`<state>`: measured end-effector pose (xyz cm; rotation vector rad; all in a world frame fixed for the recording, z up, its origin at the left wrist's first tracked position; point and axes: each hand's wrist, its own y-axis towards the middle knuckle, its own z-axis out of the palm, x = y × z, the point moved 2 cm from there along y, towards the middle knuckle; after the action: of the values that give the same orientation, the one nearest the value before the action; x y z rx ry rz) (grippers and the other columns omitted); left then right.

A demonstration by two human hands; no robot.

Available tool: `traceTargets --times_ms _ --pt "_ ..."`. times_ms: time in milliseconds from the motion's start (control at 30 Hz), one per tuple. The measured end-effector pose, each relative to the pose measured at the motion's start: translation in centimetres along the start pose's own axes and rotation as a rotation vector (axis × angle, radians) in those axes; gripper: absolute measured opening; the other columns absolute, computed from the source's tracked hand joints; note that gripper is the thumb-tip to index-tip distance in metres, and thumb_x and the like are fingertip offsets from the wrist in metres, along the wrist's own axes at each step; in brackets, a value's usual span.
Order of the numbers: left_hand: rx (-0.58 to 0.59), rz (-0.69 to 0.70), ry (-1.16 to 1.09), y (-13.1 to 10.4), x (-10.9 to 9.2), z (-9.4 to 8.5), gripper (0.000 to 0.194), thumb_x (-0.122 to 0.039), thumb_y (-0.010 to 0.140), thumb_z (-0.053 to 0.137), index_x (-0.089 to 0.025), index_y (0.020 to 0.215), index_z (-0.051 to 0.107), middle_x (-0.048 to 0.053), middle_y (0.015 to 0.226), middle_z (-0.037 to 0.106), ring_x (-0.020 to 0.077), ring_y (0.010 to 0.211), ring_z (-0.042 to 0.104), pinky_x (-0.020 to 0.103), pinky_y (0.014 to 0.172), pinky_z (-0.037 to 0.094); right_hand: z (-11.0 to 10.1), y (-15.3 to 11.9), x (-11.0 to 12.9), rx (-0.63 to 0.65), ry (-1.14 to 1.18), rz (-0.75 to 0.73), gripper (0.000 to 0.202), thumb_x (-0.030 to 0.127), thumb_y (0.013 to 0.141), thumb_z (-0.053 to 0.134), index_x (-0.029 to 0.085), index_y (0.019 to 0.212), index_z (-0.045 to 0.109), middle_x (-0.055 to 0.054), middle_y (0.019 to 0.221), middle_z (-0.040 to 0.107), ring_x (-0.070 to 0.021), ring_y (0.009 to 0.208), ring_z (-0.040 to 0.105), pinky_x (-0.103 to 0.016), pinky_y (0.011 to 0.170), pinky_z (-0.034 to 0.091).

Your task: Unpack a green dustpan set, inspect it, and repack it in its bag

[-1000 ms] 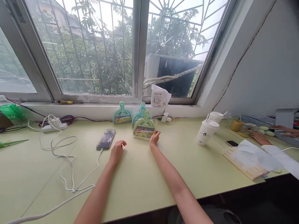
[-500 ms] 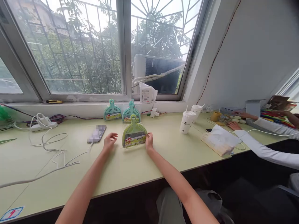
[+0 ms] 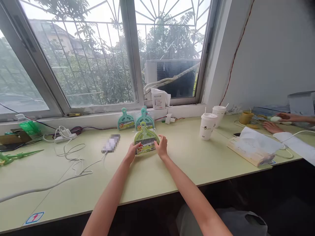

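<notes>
A yellow-green dustpan and brush set (image 3: 146, 140), wrapped in clear film with a printed label, stands upright on the table. My left hand (image 3: 132, 150) grips its lower left side, the thumb across the front. On the opposite edge, my right hand (image 3: 161, 146) holds it with the thumb in front and the fingers partly behind. Just behind stand several teal dustpan sets (image 3: 144, 118), stacked close together. One more teal dustpan set (image 3: 125, 119) leans by the wall to their left.
Left of my hands lie a blurred phone (image 3: 111, 143) and a white cable (image 3: 81, 164). Two white paper cups (image 3: 207, 127) and a tissue pack (image 3: 253, 147) stand to the right. A co-worker's hand (image 3: 270, 127) rests farther right. A white packet (image 3: 159, 99) sits on the sill.
My left hand has moved right from beside the yellow-green dustpan set and taken hold of it. My right hand has stayed on its right edge. The camera view has turned left.
</notes>
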<state>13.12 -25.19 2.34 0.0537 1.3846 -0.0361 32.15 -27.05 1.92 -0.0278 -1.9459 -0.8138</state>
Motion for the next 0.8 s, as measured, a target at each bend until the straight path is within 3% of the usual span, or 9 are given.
traceTargets --times_ms 100,200,367,467,567,633,733,800 --pt "-0.036 0.015 -0.085 -0.2 -0.1 -0.3 0.048 -0.033 0.062 0.077 -0.016 0.103 0.060 0.010 0.084 0.068 0.0285 0.081 0.066 0.036 0.069 0.053 0.1 -1.6 2.6 0.210 -0.183 -0.408 0.017 0.021 0.088 0.046 0.020 0.103 0.055 -0.009 0.108 0.062 -0.0209 0.104 0.053 -0.033 0.088 0.036" --pt "-0.082 0.029 -0.175 -0.3 -0.3 -0.5 0.045 -0.028 0.063 0.076 -0.015 0.102 0.058 0.009 0.085 0.068 0.0246 0.078 0.066 0.035 0.070 0.055 0.7 -2.8 3.6 0.471 -0.205 -0.513 0.022 0.023 0.093 0.043 0.019 0.083 0.062 -0.006 0.090 0.067 -0.0176 0.091 0.058 -0.031 0.086 0.035" --pt "-0.006 0.032 -0.231 -0.9 -0.5 -0.5 0.050 -0.022 0.062 0.076 -0.016 0.107 0.056 0.007 0.090 0.068 0.0213 0.077 0.066 0.033 0.072 0.055 1.1 -2.4 2.0 0.527 0.024 -0.164 0.036 0.032 0.093 0.040 0.018 0.074 0.067 -0.006 0.081 0.071 -0.0166 0.076 0.061 -0.028 0.074 0.041" --pt "0.001 0.059 -0.252 -1.3 -0.7 -0.5 0.054 -0.021 0.063 0.076 -0.017 0.112 0.054 0.008 0.092 0.068 0.0222 0.083 0.066 0.033 0.076 0.054 1.0 -1.8 0.8 0.509 0.263 0.118 0.037 0.045 0.086 0.050 0.017 0.072 0.069 -0.007 0.080 0.072 -0.0181 0.075 0.065 -0.029 0.077 0.044" --pt "0.031 0.088 -0.244 -1.7 -1.2 -0.6 0.057 -0.021 0.063 0.076 -0.015 0.115 0.054 0.010 0.100 0.067 0.0245 0.094 0.064 0.033 0.082 0.052 1.2 -1.4 0.2 0.516 0.529 0.365 0.034 0.048 0.077 0.060 0.016 0.082 0.069 -0.008 0.088 0.073 -0.0185 0.081 0.067 -0.031 0.083 0.046" --pt "0.098 0.087 -0.179 -2.1 -1.4 -0.5 0.063 -0.021 0.064 0.077 -0.017 0.122 0.052 0.011 0.111 0.065 0.0260 0.102 0.062 0.033 0.085 0.051 1.3 -1.3 0.0 0.482 0.682 0.449 0.033 0.044 0.072 0.067 0.016 0.089 0.066 -0.007 0.090 0.072 -0.0176 0.085 0.067 -0.032 0.086 0.047" --pt "0.204 0.049 -0.099 -2.6 -1.5 -0.3 0.075 -0.023 0.068 0.076 -0.024 0.134 0.043 0.011 0.125 0.059 0.0268 0.112 0.057 0.037 0.090 0.049 1.1 -1.1 0.1 0.334 0.838 0.495 0.033 0.031 0.067 0.074 0.018 0.092 0.056 -0.003 0.087 0.070 -0.0150 0.084 0.066 -0.032 0.087 0.049" --pt "0.264 0.014 -0.099 -2.9 -1.6 -0.1 0.072 -0.028 0.073 0.073 -0.025 0.138 0.040 0.010 0.129 0.056 0.0262 0.115 0.055 0.038 0.094 0.047 0.9 -1.2 0.3 0.293 0.881 0.505 0.035 0.025 0.068 0.073 0.020 0.093 0.049 -0.002 0.087 0.069 -0.0145 0.083 0.067 -0.032 0.086 0.051"
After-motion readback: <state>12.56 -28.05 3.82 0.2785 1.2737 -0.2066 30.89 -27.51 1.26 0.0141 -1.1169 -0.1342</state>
